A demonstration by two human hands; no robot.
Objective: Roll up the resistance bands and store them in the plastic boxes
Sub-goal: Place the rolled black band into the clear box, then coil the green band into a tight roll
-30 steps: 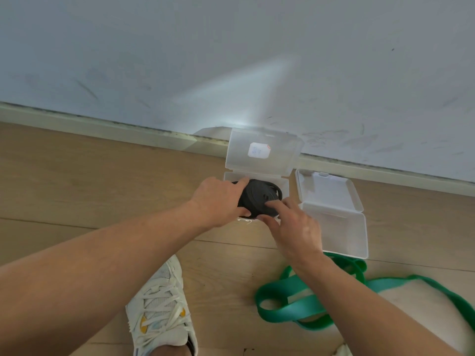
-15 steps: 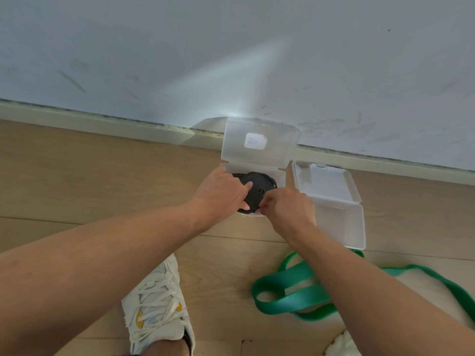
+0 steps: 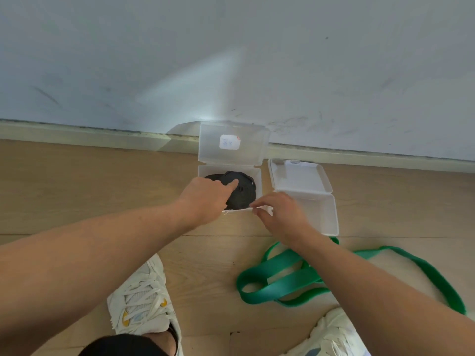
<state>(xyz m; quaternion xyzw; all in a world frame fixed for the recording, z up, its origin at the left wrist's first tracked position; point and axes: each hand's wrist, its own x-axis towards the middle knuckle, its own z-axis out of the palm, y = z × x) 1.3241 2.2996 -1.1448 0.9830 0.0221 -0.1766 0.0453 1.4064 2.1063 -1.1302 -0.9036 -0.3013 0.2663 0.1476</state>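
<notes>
2 hands (image 3: 205, 199) work 1 box (image 3: 258, 173): left presses black band (image 3: 243, 192), right seemingly pinches its rim.

We are seeing black rolled band (image 3: 240, 191) lying in translucent white left box (image 3: 205, 172), white label with pale blue print (image 3: 229, 142) showing on lid. Right box (image 3: 318, 201) showing same milky white. Green band (image 3: 280, 278) glowing against light tan wood floor (image 3: 77, 188). Off-white sneaker (image 3: 144, 304) showing yellow accent. Wall (image 3: 231, 60) looking pale grey-blue, scuffed.
</notes>
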